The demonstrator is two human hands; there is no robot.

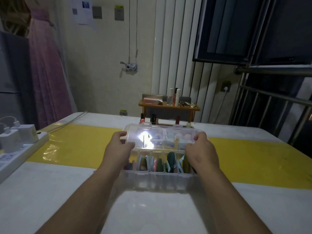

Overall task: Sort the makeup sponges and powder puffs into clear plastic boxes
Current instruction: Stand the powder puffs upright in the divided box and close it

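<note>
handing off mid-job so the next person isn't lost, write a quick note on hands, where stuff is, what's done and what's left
Left hand grips the left end of the clear lid, right hand the right end; lid is raised, not shut.
Puffs stand on edge in the near compartments of the clear box; pinkish sponges show through the lid.
Done: no loose pieces show on the table.
Left: probably lower the lid and latch it.

From my screen this looks like a lived-in home room: pink garment (48, 68) hanging left, white radiator (168, 48) beside a dark window (228, 31), cosmetics shelf (168, 107) on the bench (50, 183) (chargers (28, 133) plugged nearby).
</note>
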